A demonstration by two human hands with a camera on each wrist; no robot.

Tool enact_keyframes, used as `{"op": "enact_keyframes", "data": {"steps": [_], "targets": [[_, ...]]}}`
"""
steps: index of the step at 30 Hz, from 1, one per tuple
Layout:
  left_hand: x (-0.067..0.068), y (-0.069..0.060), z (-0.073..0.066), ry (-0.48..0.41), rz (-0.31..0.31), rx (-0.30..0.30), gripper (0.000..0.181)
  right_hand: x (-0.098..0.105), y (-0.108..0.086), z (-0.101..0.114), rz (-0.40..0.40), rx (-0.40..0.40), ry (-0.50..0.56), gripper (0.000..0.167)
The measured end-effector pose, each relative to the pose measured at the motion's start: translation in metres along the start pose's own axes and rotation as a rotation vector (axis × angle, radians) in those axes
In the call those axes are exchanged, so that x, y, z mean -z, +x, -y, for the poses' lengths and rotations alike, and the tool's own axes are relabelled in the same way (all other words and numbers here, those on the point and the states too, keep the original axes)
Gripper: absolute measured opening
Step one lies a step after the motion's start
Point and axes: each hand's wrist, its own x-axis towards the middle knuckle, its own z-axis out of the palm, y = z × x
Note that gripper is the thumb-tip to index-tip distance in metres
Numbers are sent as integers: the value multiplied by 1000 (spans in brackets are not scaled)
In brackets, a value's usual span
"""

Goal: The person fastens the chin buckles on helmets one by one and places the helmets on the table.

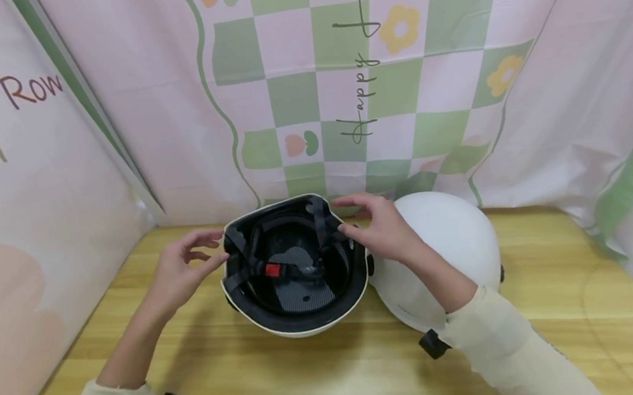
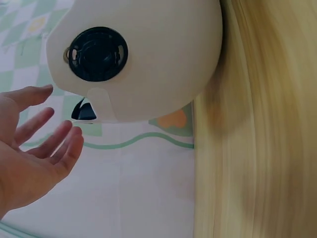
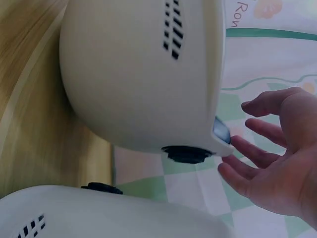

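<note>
A cream-white helmet [image 1: 306,322] lies upside down on the wooden table, its black padded inside facing up. Black straps with a red buckle [image 1: 272,269] cross the opening. At the helmet's left rim is my left hand [image 1: 177,276], fingers parted and loosely bent; the left wrist view shows its fingertips beside the edge, gripping nothing. My right hand [image 1: 383,229] is at the opposite rim. In the right wrist view its relaxed fingertips [image 3: 237,143] meet or nearly touch the rim; exact contact is hard to tell. A round black fitting [image 2: 98,53] sits on the shell's side.
A second white helmet [image 1: 453,228] sits dome up just right of the first, partly behind my right forearm. The wooden table [image 1: 325,389] extends toward me. Printed cloth [image 1: 294,97] hangs behind, and another printed panel [image 1: 49,187] stands along the left.
</note>
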Motion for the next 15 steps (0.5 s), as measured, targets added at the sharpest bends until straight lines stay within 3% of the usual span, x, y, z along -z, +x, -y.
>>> {"op": "enact_keyframes", "data": {"steps": [5,9,15], "targets": [[4,-3,4,40,115,63,51,0,3,-5,104,-24,-29,54],[6,-4,9,-28,202,119,61,2,3,-6,181,-41,-32,59],[13,-6,18,-101,287,156,69,8,3,-7,264,-65,-25,66]]}}
